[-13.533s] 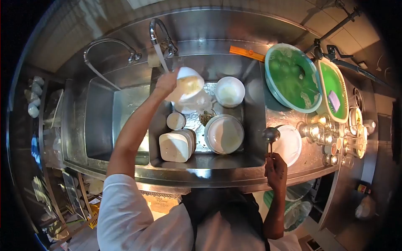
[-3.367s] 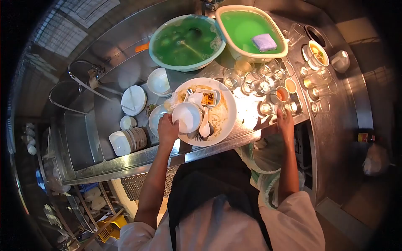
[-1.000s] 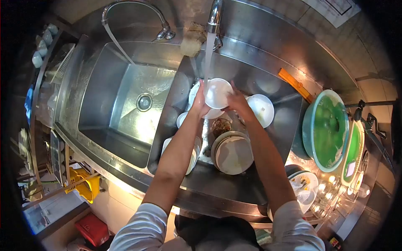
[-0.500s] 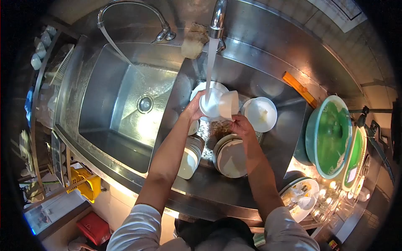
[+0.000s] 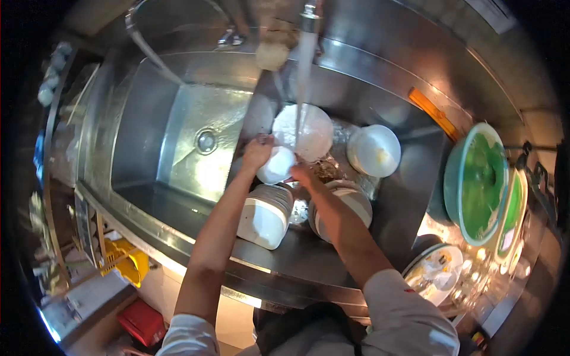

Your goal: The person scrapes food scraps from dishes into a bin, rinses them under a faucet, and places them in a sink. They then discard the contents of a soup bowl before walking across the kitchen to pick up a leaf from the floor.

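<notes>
In the right-hand basin, my left hand (image 5: 259,151) is closed on the left edge of a small white bowl (image 5: 276,165). My right hand (image 5: 300,172) touches the bowl's right side, its fingers blurred and partly hidden. Just behind the bowl, water from the tap (image 5: 309,21) pours onto a round white plate (image 5: 314,133). Stacked pale dishes (image 5: 264,222) stand nearer to me on the left, and a stack of round plates (image 5: 355,204) lies partly under my right forearm. Another white bowl (image 5: 374,151) sits to the right.
A second basin (image 5: 178,142) is on the left, with its own tap running. At the right are an orange-handled tool (image 5: 432,113), a basin of green liquid (image 5: 454,190), a plate with food scraps (image 5: 426,270) and several glasses (image 5: 481,276).
Both hands have moved down and left, toward the stacked dishes. The white plate under the water is now more exposed. Only one small bowl shows at my hands, instead of two white pieces.
</notes>
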{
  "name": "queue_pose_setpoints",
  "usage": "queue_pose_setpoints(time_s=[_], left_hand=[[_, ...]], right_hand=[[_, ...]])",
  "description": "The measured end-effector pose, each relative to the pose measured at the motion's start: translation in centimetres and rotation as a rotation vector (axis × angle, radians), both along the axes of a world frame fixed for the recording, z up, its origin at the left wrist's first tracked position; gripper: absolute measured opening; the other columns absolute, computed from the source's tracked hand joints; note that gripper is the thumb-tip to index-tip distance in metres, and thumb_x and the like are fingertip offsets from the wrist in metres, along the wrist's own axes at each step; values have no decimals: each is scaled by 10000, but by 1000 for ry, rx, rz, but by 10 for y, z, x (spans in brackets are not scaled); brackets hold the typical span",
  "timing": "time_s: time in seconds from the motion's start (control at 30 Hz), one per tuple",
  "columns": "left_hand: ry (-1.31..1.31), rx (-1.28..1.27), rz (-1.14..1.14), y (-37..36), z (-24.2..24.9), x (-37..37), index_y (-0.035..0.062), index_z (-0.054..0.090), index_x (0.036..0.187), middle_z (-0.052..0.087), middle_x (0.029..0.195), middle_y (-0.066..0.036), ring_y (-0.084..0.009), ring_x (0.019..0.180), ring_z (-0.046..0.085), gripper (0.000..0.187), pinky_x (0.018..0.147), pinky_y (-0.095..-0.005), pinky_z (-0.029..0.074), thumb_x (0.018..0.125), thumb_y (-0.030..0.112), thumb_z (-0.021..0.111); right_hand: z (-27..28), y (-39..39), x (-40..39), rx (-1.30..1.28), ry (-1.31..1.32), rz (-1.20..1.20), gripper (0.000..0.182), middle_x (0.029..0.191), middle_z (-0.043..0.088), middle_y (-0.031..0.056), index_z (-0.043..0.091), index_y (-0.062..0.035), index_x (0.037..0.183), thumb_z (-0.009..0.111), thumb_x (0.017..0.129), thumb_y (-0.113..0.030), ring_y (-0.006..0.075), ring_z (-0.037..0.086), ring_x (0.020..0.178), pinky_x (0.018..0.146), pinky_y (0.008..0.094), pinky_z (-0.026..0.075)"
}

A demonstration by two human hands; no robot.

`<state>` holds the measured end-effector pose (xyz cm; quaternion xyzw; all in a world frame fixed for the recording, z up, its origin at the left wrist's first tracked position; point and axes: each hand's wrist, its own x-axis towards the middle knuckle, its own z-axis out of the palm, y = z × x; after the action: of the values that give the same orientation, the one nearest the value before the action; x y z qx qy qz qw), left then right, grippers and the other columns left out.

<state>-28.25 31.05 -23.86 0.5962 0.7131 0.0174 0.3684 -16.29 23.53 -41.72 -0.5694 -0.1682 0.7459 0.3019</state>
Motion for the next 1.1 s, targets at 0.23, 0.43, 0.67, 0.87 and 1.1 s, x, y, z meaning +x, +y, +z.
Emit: queue_pose_setpoints(time_s=[0.23,0.43,0.67,0.87,1.1], left_hand=[[-285,173,-176,-32,-18,10,24,574,935,619,818,-113,-200,775,592,256,702,-293,448,812,241,518],[-604,134,-257,-106,50,120,45,563,910,596,805,-75,-155,728,563,141,634,-284,446,809,134,520],[-929,242,-869,-249,132,265,65,511,1059,494,971,-119,-229,873,506,396,774,-332,424,697,157,641],[-497,467,-1211,-302,120,300,27,512,1074,450,973,-123,-277,931,455,426,813,-348,408,676,127,623],[-889,-303,-667,-352,172,300,-32,544,955,560,847,-139,-217,744,539,215,700,-294,419,798,97,473]], right_hand=[[41,-25,-29,252,-671,144,383,921,588,147,514,-28,1041,574,691,-168,311,566,836,699,418,456],[234,-182,91,574,-472,-393,231,799,585,188,555,3,889,586,684,-99,284,587,763,652,357,447],[378,-329,286,351,-1736,-112,507,1061,457,162,506,-120,1078,703,614,-170,325,491,922,747,373,438],[324,-357,311,463,-1325,79,391,979,497,140,557,-81,999,612,617,-23,314,466,972,810,384,409],[363,-377,272,660,-1029,-421,441,1069,492,147,462,-17,1104,583,680,-19,273,495,993,853,322,379]])
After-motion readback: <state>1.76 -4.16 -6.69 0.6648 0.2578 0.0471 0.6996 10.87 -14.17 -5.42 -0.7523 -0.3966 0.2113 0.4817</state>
